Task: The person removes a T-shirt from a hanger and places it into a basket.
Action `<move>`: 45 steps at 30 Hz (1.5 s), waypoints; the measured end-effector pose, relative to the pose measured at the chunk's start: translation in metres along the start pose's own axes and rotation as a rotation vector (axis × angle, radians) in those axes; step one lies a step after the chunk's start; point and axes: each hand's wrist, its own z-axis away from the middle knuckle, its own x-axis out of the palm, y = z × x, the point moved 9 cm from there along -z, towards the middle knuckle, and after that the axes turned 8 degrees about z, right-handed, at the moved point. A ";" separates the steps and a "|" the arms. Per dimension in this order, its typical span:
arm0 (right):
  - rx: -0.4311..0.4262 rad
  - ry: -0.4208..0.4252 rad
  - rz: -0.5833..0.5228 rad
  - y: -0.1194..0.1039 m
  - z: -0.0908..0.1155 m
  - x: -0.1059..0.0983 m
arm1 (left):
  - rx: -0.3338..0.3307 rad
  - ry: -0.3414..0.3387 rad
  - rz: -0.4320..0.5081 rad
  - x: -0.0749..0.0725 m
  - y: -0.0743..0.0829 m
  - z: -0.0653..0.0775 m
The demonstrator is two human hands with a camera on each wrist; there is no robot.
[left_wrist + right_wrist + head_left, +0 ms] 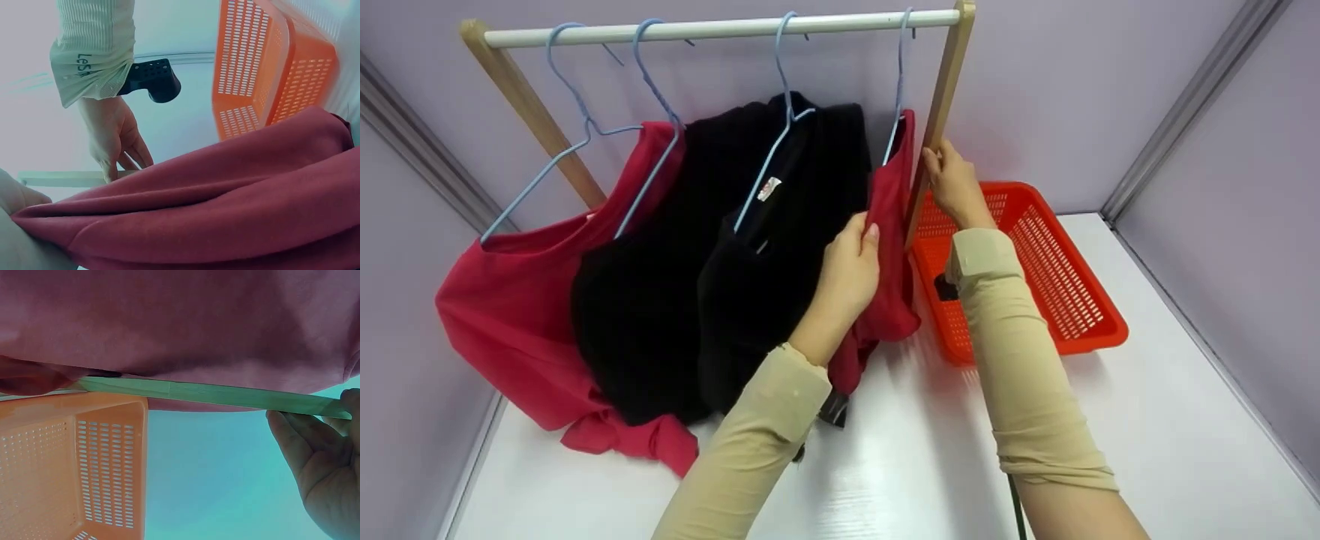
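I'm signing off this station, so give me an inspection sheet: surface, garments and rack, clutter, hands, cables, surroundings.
Surface: white tabletop, glossy.
Garments and rack: on the rack, left to right, red garment, black garment, second black garment, second red garment, all on blue hangers.
Clutter: red-orange basket right of the rack; dark piece below the second red garment, unclear.
Hands: left hand grips the second red garment; right hand holds the rack's right post.
Cables: thin dark cord beside the right forearm.
Surroundings: pale walls, metal corner strips.
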 end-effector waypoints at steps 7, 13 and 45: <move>0.026 -0.011 -0.002 0.001 0.002 0.004 | -0.004 0.042 0.042 -0.005 -0.002 0.004; 0.027 -0.017 0.007 0.001 0.003 0.005 | 0.053 0.095 0.040 -0.014 0.004 0.007; 0.022 -0.027 0.018 0.001 0.000 0.010 | 0.302 0.201 0.065 -0.051 -0.025 0.051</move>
